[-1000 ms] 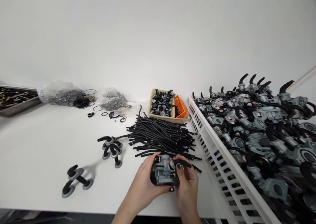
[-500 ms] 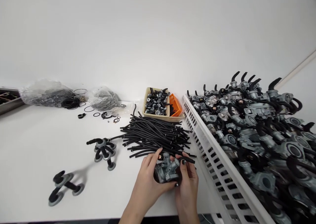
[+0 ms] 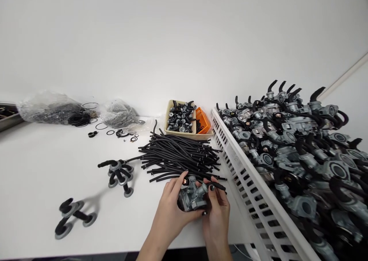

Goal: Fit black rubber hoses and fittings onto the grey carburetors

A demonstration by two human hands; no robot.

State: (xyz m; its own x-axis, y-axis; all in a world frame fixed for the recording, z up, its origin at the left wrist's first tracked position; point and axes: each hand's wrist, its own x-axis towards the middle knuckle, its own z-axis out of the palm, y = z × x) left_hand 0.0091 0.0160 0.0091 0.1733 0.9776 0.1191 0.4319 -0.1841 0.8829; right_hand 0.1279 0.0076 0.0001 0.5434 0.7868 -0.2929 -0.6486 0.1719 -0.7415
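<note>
A grey metal carburetor (image 3: 193,196) is held between both hands, low over the white table near its front edge. My left hand (image 3: 171,209) grips its left side, fingers reaching over the top and thumb along the near face. On the other side, my right hand (image 3: 217,211) closes round it, thumb beside a short black rubber tube that sticks out to the right. Fingers hide the carburetor's far side and underside. Just beyond lies a heap of thin black hoses (image 3: 179,153).
A white slotted crate (image 3: 244,176) heaped with carburetors stands at right. Behind the hoses are a cream tray (image 3: 166,127) of small capped parts and an orange basket (image 3: 204,120). Black-and-grey capped tubes (image 3: 117,173) stand at left; plastic bags (image 3: 48,109) and rubber rings (image 3: 110,132) lie behind.
The whole view has shifted slightly, so things appear a little further left. Both hands keep the same hold on the carburetor.
</note>
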